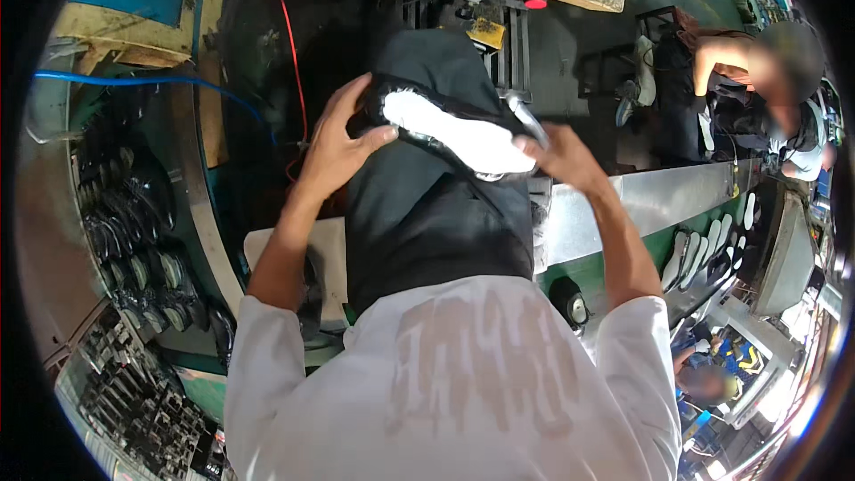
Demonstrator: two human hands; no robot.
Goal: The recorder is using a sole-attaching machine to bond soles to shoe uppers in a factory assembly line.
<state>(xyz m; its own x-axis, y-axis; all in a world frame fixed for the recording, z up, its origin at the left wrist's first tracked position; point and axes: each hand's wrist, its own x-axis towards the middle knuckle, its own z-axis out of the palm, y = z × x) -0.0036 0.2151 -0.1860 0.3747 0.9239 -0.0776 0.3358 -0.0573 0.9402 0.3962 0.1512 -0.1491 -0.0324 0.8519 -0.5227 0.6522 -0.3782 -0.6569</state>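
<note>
Both hands, left hand (334, 147) and right hand (563, 158), grip with closed fingers the black shoe upper (450, 120) with its white insole still bare, so no outsole seems attached yet.

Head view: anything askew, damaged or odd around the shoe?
Nothing looks damaged or spilled. The black shoe is sole-side up, its white insole board facing the camera, with the left hand and right hand gripping its two ends. More soles lie lined up in a row beside the metal conveyor.
</note>
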